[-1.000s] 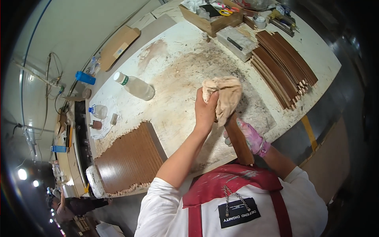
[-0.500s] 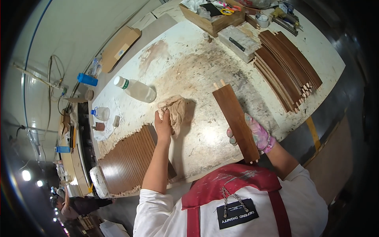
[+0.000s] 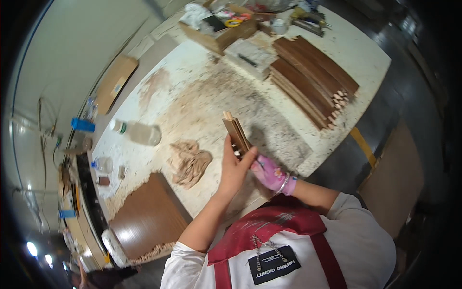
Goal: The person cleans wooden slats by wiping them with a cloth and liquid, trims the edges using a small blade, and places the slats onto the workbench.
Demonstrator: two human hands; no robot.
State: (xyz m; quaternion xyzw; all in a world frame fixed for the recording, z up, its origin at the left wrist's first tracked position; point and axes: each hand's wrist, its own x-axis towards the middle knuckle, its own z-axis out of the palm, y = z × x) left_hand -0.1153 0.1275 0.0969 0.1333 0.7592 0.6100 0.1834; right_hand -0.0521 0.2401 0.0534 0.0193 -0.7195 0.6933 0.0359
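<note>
One brown wooden slat (image 3: 234, 132), pegs (image 3: 227, 115) pointing away from us, is above the worktop (image 3: 192, 96), our left hand (image 3: 234, 169) grasping it. Our pink-gloved right hand (image 3: 270, 175) is at its near end, partly hidden; we cannot tell that grip's state. Leftward lies a crumpled cloth (image 3: 190, 164).
</note>
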